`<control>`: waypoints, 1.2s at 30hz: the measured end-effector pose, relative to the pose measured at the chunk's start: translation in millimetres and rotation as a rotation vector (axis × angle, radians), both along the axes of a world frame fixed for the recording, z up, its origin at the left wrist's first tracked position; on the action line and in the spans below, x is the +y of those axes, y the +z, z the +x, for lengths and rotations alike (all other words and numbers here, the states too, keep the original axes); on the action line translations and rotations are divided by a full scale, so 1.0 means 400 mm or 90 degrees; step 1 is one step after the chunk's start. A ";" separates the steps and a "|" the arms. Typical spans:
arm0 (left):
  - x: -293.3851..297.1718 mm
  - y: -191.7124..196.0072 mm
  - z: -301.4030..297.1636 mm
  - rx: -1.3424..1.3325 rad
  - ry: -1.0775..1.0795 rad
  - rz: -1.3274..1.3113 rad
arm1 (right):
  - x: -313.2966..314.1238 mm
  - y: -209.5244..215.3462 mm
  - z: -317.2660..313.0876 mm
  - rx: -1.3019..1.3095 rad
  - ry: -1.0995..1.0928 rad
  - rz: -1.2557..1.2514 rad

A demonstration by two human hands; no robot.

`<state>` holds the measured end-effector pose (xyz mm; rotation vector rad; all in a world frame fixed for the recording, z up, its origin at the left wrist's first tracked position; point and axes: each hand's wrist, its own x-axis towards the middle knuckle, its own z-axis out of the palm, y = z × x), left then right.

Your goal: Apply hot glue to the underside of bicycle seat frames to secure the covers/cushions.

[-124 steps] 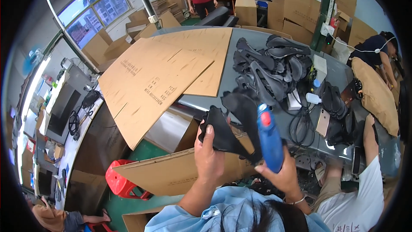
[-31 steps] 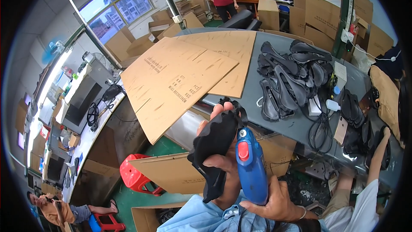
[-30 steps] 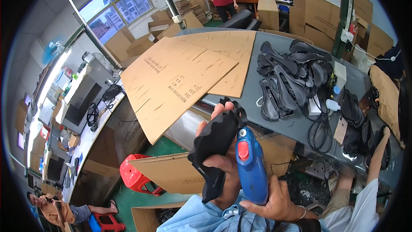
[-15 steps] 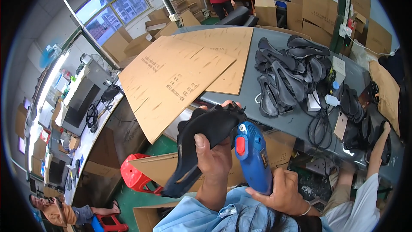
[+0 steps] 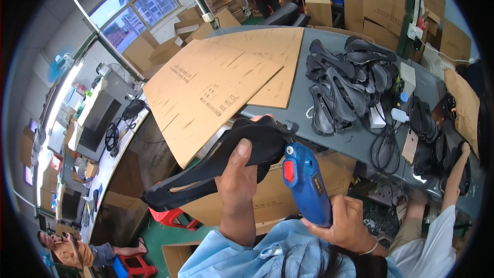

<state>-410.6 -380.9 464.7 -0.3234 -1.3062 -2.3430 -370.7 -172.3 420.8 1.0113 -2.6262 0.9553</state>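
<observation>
My left hand is closed around a black bicycle saddle cover, thumb lying over its near face. The cover tilts, with its narrow slotted end reaching down to the left. In my right hand is a blue handheld power tool with a red button, gripped near its lower end. The tool's head is at the cover's right edge, by a small curled scrap; whether they touch I cannot tell. Behind, a heap of similar black saddle covers lies on the grey table.
Flat cardboard sheets overhang the table's near-left edge. A phone, cables and a small bottle lie to the right. A co-worker's arm reaches in at far right. Below stand a red stool and cardboard boxes.
The saddle cover has turned in my left hand, its narrow end swinging out to the left and up. My left hand has shifted left. The tool and right hand have moved only slightly.
</observation>
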 end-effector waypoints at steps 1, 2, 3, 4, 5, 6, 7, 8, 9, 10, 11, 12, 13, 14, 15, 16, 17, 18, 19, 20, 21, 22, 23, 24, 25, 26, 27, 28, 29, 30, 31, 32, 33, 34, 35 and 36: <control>0.001 -0.001 0.002 -0.001 0.001 -0.001 | 0.001 0.000 0.001 0.008 -0.002 0.004; 0.002 -0.004 0.004 -0.008 0.029 -0.019 | 0.003 0.001 0.001 0.007 -0.001 0.003; 0.003 -0.008 0.006 -0.016 0.057 -0.036 | 0.004 0.000 0.001 0.001 0.003 0.002; 0.005 -0.006 0.004 -0.018 0.057 -0.037 | 0.006 -0.001 0.000 -0.005 0.006 0.001; 0.007 -0.002 0.001 -0.002 0.079 -0.078 | 0.008 -0.002 0.000 -0.007 0.005 0.001; 0.009 0.003 0.003 0.014 0.103 -0.120 | 0.010 0.000 0.000 0.006 0.006 0.002; 0.011 0.006 0.007 0.013 0.104 -0.120 | 0.012 0.002 0.001 0.020 0.006 0.004; 0.012 0.009 0.012 -0.026 0.085 -0.120 | 0.014 0.003 0.001 0.019 0.006 0.004; 0.013 0.008 0.014 -0.067 0.067 -0.120 | 0.016 0.002 0.001 0.013 0.006 0.000; 0.011 0.005 0.013 -0.068 0.068 -0.119 | 0.017 0.003 0.000 0.006 0.006 -0.004; 0.007 0.001 0.010 -0.092 0.044 -0.106 | 0.016 0.006 -0.005 0.005 0.007 -0.004; 0.006 0.000 0.009 -0.115 0.022 -0.092 | 0.016 0.011 -0.011 0.031 0.026 -0.013; 0.007 0.003 0.009 -0.116 0.024 -0.092 | 0.016 0.014 -0.014 0.057 0.045 -0.023; 0.008 0.007 0.010 -0.116 -0.006 -0.080 | 0.017 0.015 -0.013 0.055 0.048 -0.023; 0.009 0.010 0.010 -0.116 -0.038 -0.067 | 0.018 0.016 -0.010 0.043 0.049 -0.031; 0.004 0.003 0.010 -0.117 -0.038 -0.066 | 0.018 0.017 -0.008 0.031 0.051 -0.038; -0.006 -0.010 0.009 -0.135 -0.062 -0.072 | 0.019 0.017 -0.006 0.030 0.053 -0.038; -0.011 -0.016 0.006 -0.152 -0.088 -0.078 | 0.020 0.016 -0.007 0.039 0.051 -0.036; -0.011 -0.011 0.008 -0.153 -0.088 -0.077 | 0.022 0.015 -0.007 0.047 0.049 -0.035; -0.007 0.001 0.011 -0.152 -0.092 -0.113 | 0.024 0.015 -0.007 0.046 0.050 -0.035; -0.007 0.008 0.011 -0.152 -0.095 -0.149 | 0.025 0.016 -0.009 0.053 0.051 -0.029; -0.014 0.006 0.009 -0.153 -0.094 -0.148 | 0.027 0.015 -0.009 0.060 0.052 -0.023; -0.025 0.002 0.005 -0.170 -0.113 -0.184 | 0.029 0.012 -0.010 0.058 0.055 -0.023; -0.033 0.002 0.002 -0.186 -0.133 -0.220 | 0.033 0.009 -0.010 0.059 0.053 -0.013; -0.036 0.007 0.000 -0.188 -0.132 -0.219 | 0.036 0.007 -0.010 0.060 0.051 -0.003; -0.037 0.014 -0.002 -0.194 -0.139 -0.268 | 0.037 0.007 -0.011 0.058 0.052 -0.002; -0.041 0.020 -0.002 -0.201 -0.146 -0.316 | 0.039 0.008 -0.011 0.067 0.053 0.003; -0.058 0.023 -0.007 -0.254 -0.156 -0.403 | 0.041 0.009 -0.011 0.076 0.053 0.007; -0.064 0.031 -0.010 -0.256 -0.155 -0.401 | 0.043 0.011 -0.011 0.074 0.054 0.008; -0.068 0.039 -0.016 -0.260 -0.191 -0.441 | 0.045 0.013 -0.014 0.069 0.056 0.021; -0.070 0.044 -0.021 -0.263 -0.228 -0.480 | 0.048 0.013 -0.016 0.066 0.057 0.034; -0.069 0.044 -0.026 -0.234 -0.253 -0.482 | 0.049 0.010 -0.016 0.063 0.058 0.036; -0.074 0.041 -0.027 -0.236 -0.251 -0.481 | 0.051 0.009 -0.015 0.057 0.064 0.029; -0.082 0.032 -0.030 -0.233 -0.261 -0.497 | 0.052 0.008 -0.014 0.050 0.069 0.022; -0.087 0.025 -0.030 -0.231 -0.272 -0.513 | 0.053 0.008 -0.013 0.049 0.071 0.023; -0.086 0.021 -0.029 -0.232 -0.270 -0.512 | 0.053 0.009 -0.013 0.027 0.077 0.015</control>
